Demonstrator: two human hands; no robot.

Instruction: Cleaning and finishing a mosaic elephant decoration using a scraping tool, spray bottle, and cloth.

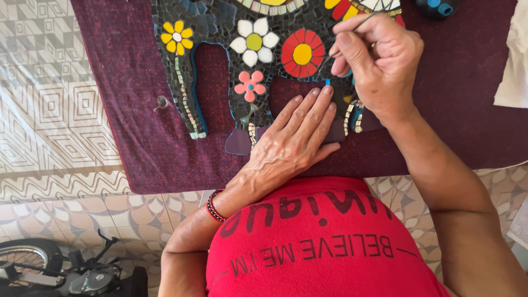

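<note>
Right hand (377, 60): fingers pinched round thin metal tool (367, 21), tip at red flower (301, 53) of mosaic (220, 22). Left hand (294, 137): fingers flat, released, pressing purple piece (286, 88) below red flower. Mosaic lies on maroon cloth (137, 137) over table (49, 110). Beaded bracelet (213, 206) on left wrist.

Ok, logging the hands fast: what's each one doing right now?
Left hand: open, flat on the mosaic piece.
Right hand: closed, pinching a thin metal tool.
</note>
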